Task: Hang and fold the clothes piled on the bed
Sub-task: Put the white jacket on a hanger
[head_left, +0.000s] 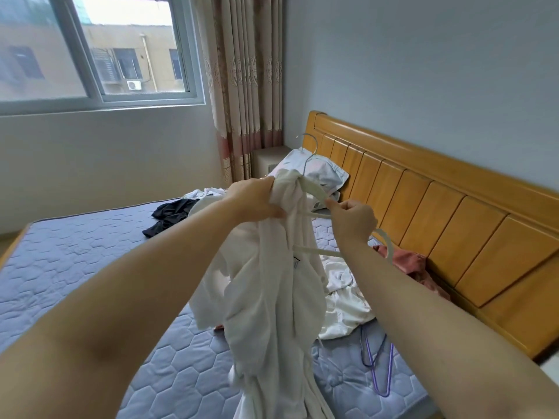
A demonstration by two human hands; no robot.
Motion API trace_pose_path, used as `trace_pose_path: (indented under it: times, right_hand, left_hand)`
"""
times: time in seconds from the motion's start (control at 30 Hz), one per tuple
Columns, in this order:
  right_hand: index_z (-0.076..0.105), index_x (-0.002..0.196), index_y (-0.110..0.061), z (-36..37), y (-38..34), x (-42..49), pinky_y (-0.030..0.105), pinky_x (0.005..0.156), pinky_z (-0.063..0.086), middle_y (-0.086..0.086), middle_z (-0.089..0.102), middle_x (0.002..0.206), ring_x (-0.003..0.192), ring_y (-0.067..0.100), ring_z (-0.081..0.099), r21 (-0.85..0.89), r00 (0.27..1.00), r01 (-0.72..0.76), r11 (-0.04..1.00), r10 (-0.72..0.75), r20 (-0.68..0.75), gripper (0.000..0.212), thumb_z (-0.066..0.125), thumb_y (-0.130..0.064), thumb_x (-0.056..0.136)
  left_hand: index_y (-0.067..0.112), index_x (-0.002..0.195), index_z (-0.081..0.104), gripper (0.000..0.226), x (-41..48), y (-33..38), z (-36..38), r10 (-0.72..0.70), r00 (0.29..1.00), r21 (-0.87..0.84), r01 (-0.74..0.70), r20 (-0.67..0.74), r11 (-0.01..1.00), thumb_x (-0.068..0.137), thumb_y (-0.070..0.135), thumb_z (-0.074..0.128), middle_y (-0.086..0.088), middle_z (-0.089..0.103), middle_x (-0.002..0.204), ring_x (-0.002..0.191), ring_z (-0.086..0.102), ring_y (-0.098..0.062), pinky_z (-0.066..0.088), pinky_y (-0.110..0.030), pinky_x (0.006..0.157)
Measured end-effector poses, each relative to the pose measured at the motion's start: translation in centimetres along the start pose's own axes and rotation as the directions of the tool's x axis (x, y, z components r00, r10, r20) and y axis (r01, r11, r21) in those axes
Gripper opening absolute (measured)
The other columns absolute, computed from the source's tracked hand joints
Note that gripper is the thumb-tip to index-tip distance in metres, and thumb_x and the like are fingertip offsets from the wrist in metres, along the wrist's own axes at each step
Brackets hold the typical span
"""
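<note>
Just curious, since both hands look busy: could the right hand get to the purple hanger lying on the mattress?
Probably yes, once freed. The purple hanger lies uncovered below the right hand, but that hand now pinches the white hanger.

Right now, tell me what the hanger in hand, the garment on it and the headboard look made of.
Hanger: cream arms, likely plastic or coated, smooth; thin grey metal hook. White garment, gripped by the left hand: soft woven cloth, probably cotton, matte, draping in loose folds. Headboard: wood, orange-yellow, glossy varnish with soft reflections on its panels. Right hand pinches the hanger.
</note>
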State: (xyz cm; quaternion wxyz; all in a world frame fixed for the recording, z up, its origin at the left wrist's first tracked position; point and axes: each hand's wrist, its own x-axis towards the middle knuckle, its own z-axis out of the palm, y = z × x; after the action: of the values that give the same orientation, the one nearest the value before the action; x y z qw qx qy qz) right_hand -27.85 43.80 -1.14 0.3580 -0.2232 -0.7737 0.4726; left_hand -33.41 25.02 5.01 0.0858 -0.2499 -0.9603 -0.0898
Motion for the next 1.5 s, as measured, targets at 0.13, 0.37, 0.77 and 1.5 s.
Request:
trace_pose_path:
  times: [0.13,0.37,0.77,1.5]
  right_hand:
    - [0.044,0.048,-0.013,-0.4,1.0,0.4,0.038,0.076,0.044,-0.001,0.043,0.045,0.054,0.021,0.041,-0.07,0.998,0.051,0.996,-0.048,0.044,0.051,0.07,-0.043,0.079]
    - [0.057,0.092,-0.002,-0.4,2.9,-1.9,0.031,0.086,0.036,0.011,0.054,0.096,0.096,0.026,0.046,-0.198,0.908,0.4,0.895,-0.416,-0.046,0.011,0.057,0.0,0.081]
    - [0.053,0.074,-0.012,3.0,7.9,-3.0,0.03,0.068,0.038,0.004,0.055,0.074,0.083,0.026,0.053,-0.285,0.852,-0.115,0.952,0.242,0.465,0.011,0.059,-0.015,0.082]
    - [0.06,0.067,-0.008,-3.3,-0.3,8.8,0.033,0.055,0.044,0.012,0.056,0.069,0.065,0.025,0.054,-0.546,0.91,0.058,0.836,0.181,0.373,0.02,0.064,-0.016,0.085]
  left_hand:
    - [0.014,0.101,0.064,0.043,-0.3,1.2,0.0,0.008,0.996,-0.179,0.008,0.09,0.984,0.07,0.039,0.078,-0.003,0.064,0.097,0.086,0.055,-0.02,0.046,-0.03,0.074]
    - [0.018,0.099,0.059,0.034,-0.4,1.9,0.3,-0.051,0.992,-0.111,0.039,-0.112,0.993,0.074,0.036,0.072,-0.004,0.065,0.1,0.09,0.058,-0.028,0.051,-0.038,0.076]
    - [0.027,0.086,0.059,0.025,0.6,2.1,-4.1,-0.041,0.944,-0.462,-0.121,-0.326,0.879,0.07,0.029,0.078,0.006,0.061,0.081,0.081,0.059,-0.024,0.049,-0.036,0.075]
    - [0.014,0.102,0.069,0.053,-1.8,-5.8,-2.9,-0.195,0.953,-0.499,0.055,-0.234,0.865,0.061,0.048,0.067,0.002,0.063,0.088,0.086,0.059,-0.023,0.039,-0.028,0.073]
